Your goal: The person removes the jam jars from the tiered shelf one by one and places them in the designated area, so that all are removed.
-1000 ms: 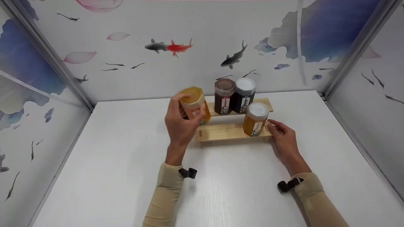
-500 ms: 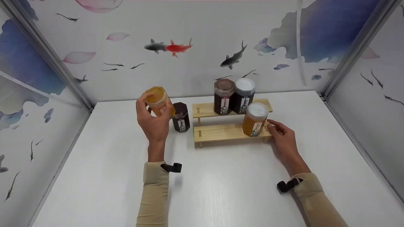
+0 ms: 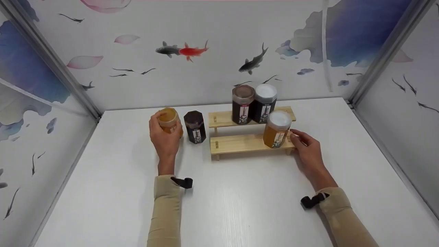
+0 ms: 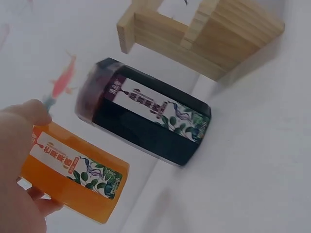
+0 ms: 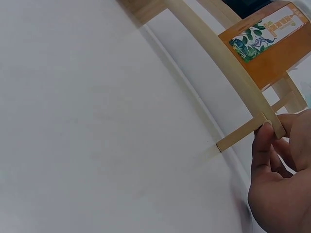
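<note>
Over the past second the left hand (image 3: 164, 139) has carried the yellow-lidded amber jar (image 3: 169, 117) leftward and down from in front of the rack. It now holds that jar, fingers wrapped round it, just left of a dark faceted jar (image 3: 194, 128) on the white table (image 3: 226, 202); I can't tell whether its base touches down. The right hand (image 3: 308, 145) pinches the right end of the two-tier wooden rack (image 3: 236, 144), beside a white-lidded amber jar (image 3: 277, 132) on the lower tier.

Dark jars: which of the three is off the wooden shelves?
The dark jar beside the orange jar in the left hand; it stands on the table, while the other two dark jars sit on the back shelf.
</note>
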{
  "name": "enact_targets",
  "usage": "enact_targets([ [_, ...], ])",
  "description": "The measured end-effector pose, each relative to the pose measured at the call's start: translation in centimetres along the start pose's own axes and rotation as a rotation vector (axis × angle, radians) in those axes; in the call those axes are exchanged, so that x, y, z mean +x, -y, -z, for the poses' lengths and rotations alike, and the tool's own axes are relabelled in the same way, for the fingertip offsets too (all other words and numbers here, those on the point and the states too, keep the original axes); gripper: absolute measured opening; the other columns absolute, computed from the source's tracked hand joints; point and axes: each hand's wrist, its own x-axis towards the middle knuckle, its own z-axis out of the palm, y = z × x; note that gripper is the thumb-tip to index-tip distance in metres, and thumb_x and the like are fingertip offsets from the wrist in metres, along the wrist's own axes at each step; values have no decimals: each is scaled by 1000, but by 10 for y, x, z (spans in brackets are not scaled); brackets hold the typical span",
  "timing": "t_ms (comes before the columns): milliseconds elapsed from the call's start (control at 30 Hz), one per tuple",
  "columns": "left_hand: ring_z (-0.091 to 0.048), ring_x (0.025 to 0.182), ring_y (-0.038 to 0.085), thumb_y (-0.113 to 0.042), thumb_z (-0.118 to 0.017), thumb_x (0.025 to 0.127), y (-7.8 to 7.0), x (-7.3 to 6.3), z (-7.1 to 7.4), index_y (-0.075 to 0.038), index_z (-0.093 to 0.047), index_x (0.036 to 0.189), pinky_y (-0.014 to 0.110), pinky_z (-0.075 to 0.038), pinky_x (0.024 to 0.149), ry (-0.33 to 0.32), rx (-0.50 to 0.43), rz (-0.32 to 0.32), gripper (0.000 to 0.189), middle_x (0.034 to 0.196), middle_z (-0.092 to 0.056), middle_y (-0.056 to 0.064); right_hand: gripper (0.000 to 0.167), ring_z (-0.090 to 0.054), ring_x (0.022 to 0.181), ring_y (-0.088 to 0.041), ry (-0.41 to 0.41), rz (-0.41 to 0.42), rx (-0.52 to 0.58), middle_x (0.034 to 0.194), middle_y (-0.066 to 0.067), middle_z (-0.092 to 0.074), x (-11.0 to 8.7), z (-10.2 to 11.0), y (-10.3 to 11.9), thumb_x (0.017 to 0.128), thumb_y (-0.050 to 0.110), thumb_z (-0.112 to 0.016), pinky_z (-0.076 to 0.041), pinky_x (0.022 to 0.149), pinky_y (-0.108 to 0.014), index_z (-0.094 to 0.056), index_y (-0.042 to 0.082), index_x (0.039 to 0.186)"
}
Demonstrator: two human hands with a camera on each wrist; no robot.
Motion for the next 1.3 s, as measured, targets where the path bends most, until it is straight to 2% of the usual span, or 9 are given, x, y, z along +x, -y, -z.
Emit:
enact_targets([
  [100,-62,131,25,-12,-86,90,11,-6,-4,-9,-59,140,46,-58,107,68,8,24,57,139,-63,13,59,-54,142,-18,-4,-2,33,144,-2,-54,1,-1,0,104,34,-73,-56,107,-22,-56,11,156],
  [267,-61,136,28,-10,-83,91,22,-11,-7,-9,-56,146,47,-55,113,157,10,55,61,145,-61,14,59,-55,141,-17,-9,-13,35,146,-1,-54,0,0,0,104,35,-74,-56,106,-21,-56,13,155],
  [633,-59,136,26,-8,-80,94,33,-7,5,-14,-55,151,48,-54,114,297,-97,68,63,150,-60,11,62,-50,147,-21,-4,-30,28,147,-2,-52,0,0,2,105,37,-72,-55,107,-21,-53,13,159],
  [767,-59,137,26,-9,-80,95,33,-6,7,-16,-55,152,47,-55,112,325,-99,80,62,156,-58,9,60,-50,147,-20,-9,-25,6,147,-2,-51,0,0,1,105,37,-71,-55,107,-21,-54,14,158],
  [967,-59,136,26,-9,-81,94,31,-6,9,-16,-56,151,49,-57,109,334,-91,86,62,149,-60,11,59,-50,145,-20,-1,-26,10,145,-2,-51,-1,0,1,106,37,-71,-56,107,-21,-54,15,157],
  [1167,-59,135,28,-8,-80,94,31,-4,12,-13,-55,151,51,-58,105,346,-107,74,63,151,-60,11,56,-56,133,-15,-32,18,-146,140,0,-56,1,1,0,107,42,-69,-56,102,-16,-57,16,156],
  [1233,-58,139,29,-9,-80,95,31,-4,14,-14,-55,152,51,-56,108,362,-113,83,63,158,-56,11,56,-56,131,-13,-36,19,-161,140,1,-56,1,2,-1,107,43,-68,-56,101,-15,-57,17,156],
  [1300,-52,148,31,-11,-79,96,31,-3,15,-13,-54,153,52,-51,117,382,-109,89,62,167,-49,11,56,-57,130,-13,-36,15,-153,139,1,-56,1,3,-2,107,42,-68,-56,101,-15,-57,17,156],
])
